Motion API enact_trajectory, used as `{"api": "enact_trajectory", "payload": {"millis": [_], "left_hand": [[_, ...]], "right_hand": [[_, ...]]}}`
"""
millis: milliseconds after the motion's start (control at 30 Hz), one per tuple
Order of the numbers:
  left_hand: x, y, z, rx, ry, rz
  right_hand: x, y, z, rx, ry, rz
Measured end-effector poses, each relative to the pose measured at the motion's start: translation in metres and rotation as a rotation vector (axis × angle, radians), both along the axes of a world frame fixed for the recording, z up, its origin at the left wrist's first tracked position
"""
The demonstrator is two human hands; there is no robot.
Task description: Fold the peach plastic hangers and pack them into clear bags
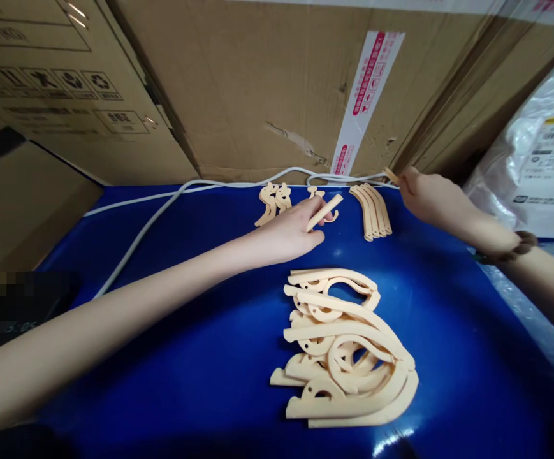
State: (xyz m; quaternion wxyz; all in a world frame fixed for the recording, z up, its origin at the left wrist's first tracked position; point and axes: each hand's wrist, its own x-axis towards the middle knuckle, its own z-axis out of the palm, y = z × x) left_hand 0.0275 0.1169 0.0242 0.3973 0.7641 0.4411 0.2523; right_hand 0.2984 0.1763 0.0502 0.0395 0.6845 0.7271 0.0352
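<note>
My left hand (300,226) is closed around a cream plastic hanger arm (325,212), whose end sticks out past the fingers. Its fingertips are over a small cream hook piece (315,191), partly hidden by the hand; I cannot tell if they touch it. More hook pieces (271,201) lie just left of that hand. My right hand (420,191), a brown band on its wrist, pinches a cream hanger arm (391,176) that shows only its tip. Between the hands lies a neat row of several curved hanger arms (372,210). Nearer me is a pile of folding hangers (353,344).
A blue tabletop (200,370) carries everything. Large cardboard boxes (267,89) stand along its back edge, with a white cable (162,203) in front. At right is a bubble-wrapped package (535,146). A dark device (23,306) sits at left.
</note>
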Motion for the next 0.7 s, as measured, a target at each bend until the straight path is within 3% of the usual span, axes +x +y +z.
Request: {"api": "enact_trajectory", "payload": {"millis": [167,433,700], "left_hand": [[0.006,-0.001,0.002,-0.041,0.041,0.029],[0.007,-0.012,0.008,-0.082,-0.041,0.081],[0.007,-0.012,0.008,-0.078,-0.069,0.086]], "right_hand": [[0.006,0.003,-0.018,-0.045,-0.041,-0.014],[-0.007,0.005,-0.016,0.007,0.033,0.142],[-0.028,0.004,-0.017,-0.039,-0.067,0.091]]}}
